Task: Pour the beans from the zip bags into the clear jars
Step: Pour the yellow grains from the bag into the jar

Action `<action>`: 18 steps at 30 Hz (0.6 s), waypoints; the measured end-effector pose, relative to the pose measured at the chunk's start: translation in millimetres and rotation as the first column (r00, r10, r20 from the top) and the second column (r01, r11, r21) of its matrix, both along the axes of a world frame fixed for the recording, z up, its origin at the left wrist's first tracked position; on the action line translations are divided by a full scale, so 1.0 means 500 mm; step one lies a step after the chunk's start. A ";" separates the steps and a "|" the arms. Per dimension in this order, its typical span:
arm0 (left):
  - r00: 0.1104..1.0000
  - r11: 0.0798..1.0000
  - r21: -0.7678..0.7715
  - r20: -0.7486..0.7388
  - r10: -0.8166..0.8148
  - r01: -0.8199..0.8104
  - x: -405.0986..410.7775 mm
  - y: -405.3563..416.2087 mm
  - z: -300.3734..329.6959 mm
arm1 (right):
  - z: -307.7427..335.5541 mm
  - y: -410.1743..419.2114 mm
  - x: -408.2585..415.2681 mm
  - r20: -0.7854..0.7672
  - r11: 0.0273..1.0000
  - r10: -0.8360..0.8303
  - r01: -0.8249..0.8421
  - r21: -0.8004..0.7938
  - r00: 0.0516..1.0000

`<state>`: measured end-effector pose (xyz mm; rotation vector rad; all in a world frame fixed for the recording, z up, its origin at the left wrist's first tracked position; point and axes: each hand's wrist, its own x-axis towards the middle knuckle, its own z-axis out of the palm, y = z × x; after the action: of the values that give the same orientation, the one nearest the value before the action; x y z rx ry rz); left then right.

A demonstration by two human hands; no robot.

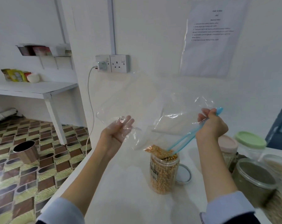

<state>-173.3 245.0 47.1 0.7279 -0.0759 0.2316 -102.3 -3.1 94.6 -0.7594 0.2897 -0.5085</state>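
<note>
Over the jar: I see the bag (153, 110) tipped, its corner at the jar (163, 173) mouth.
Beans: mostly in the jar; a few in the corner.
Left hand (116, 131): fingers straight, propping the bag.
Right hand (212, 125): pinches the blue zip.
Left: other jars, I judge.

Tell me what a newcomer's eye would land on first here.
First, the clear zip bag held up mid-frame, its corner tipping yellow beans into the open jar on the white counter. The left hand props the bag from below; the right hand grips its blue zip strip. Lidded jars crowd the right edge.
</note>
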 end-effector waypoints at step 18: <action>0.897 0.899 -0.025 -0.089 0.434 -0.437 0.051 -0.075 0.100 | 0.008 -0.005 0.005 -0.004 0.999 -0.042 0.042 -0.009 0.999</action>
<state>-148.0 207.5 97.3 0.7029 0.1740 0.6316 -100.0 -5.7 98.7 -0.7646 0.3079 -0.5481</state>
